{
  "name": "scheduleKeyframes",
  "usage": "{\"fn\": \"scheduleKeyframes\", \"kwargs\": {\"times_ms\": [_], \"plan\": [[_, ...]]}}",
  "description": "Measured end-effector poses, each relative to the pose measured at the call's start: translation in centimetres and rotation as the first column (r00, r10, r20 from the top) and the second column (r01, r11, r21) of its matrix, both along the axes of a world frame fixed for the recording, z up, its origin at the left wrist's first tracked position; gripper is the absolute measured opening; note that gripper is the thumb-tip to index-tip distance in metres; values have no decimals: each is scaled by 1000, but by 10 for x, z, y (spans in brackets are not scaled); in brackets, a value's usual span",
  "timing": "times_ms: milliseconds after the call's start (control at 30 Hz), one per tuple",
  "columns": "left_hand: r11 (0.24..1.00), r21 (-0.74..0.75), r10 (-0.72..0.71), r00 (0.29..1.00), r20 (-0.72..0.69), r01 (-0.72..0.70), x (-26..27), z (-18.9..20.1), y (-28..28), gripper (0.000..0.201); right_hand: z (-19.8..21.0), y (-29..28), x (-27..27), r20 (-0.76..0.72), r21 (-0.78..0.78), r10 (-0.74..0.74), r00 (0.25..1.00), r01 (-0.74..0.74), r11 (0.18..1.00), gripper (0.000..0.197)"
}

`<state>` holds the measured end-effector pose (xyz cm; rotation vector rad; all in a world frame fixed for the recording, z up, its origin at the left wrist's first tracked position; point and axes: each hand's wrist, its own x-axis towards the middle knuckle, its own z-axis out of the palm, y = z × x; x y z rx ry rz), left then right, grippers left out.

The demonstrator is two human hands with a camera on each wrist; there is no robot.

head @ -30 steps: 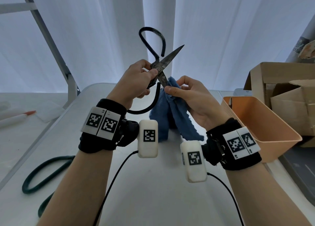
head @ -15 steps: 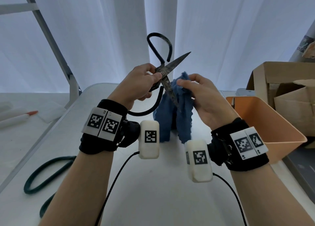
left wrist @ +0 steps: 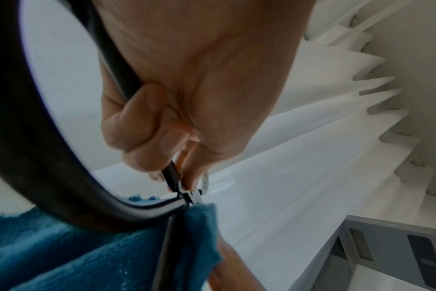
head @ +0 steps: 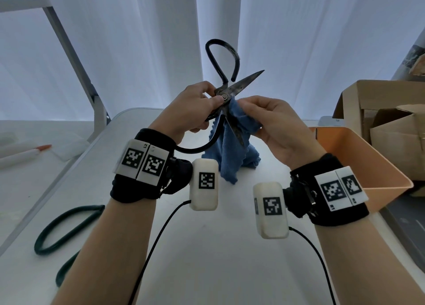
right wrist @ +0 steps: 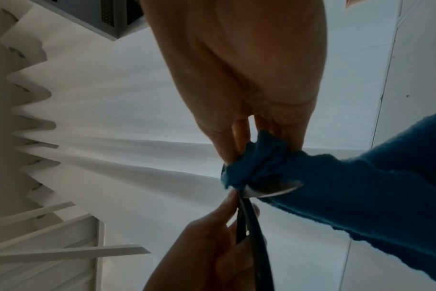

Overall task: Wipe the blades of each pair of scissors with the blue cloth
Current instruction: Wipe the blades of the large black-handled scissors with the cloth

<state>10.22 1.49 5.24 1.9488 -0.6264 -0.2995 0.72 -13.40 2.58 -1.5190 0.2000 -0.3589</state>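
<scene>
Black-handled scissors (head: 224, 96) are held up above the table, blades spread wide apart. My left hand (head: 195, 104) grips them at the pivot, thumb on the rivet; in the left wrist view the left hand (left wrist: 177, 122) curls round the handle shank. My right hand (head: 273, 120) pinches the blue cloth (head: 236, 148) against the lower blade close to the pivot. The cloth hangs down to the table. In the right wrist view the cloth (right wrist: 336, 193) wraps the blade base. A second pair with dark green handles (head: 59, 231) lies on the table at the left.
An orange plastic bin (head: 358, 162) stands at the right, with cardboard boxes (head: 386, 125) behind it. A metal frame leg (head: 76, 58) rises at the back left. White curtains hang behind the table (head: 207, 258). A white pen with an orange tip (head: 25, 152) lies at far left.
My right hand slid the cloth up the lower blade from its middle to the pivot. The scissors rose slightly in my left hand.
</scene>
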Motion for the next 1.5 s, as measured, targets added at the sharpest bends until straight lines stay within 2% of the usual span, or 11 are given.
{"fn": "scheduleKeyframes", "kwargs": {"times_ms": [33,67,333,533,667,800,1033,1100,1233,1400,1500], "plan": [[1000,5,-6,1000,2,6,0,0,0,19,-1,1,0,-5,-6,-6,1000,6,1000,6],[1000,8,-14,1000,4,14,-1,1,0,17,-2,2,1,-10,-5,-24,1000,24,1000,8],[998,11,-65,997,43,65,-6,3,0,9,-10,16,5,-81,-78,-97,992,91,993,32],[997,46,-60,997,51,58,-5,1,0,11,-8,11,1,-105,-206,-11,994,-11,979,17],[997,39,-75,995,59,73,-8,1,-4,11,-6,8,-2,-104,-177,19,994,-37,983,11],[996,23,-87,995,53,86,-12,2,-8,9,-9,11,-1,-46,-161,-53,998,44,986,22],[998,17,-68,997,33,68,-10,3,-3,7,-4,3,-8,-94,-116,105,990,-115,987,8],[998,13,-67,997,29,67,-10,3,-4,7,-4,5,-8,-118,-155,85,989,-103,983,9],[999,1,-33,999,20,33,-8,2,-5,11,-8,10,-4,-105,-257,-20,994,-8,966,26],[1000,-19,14,1000,15,-14,-3,3,1,15,-5,7,-7,-123,-173,129,984,-149,974,6],[1000,-25,11,1000,29,-11,-2,2,1,13,-6,9,-5,-135,-231,77,988,-106,967,15]]}}
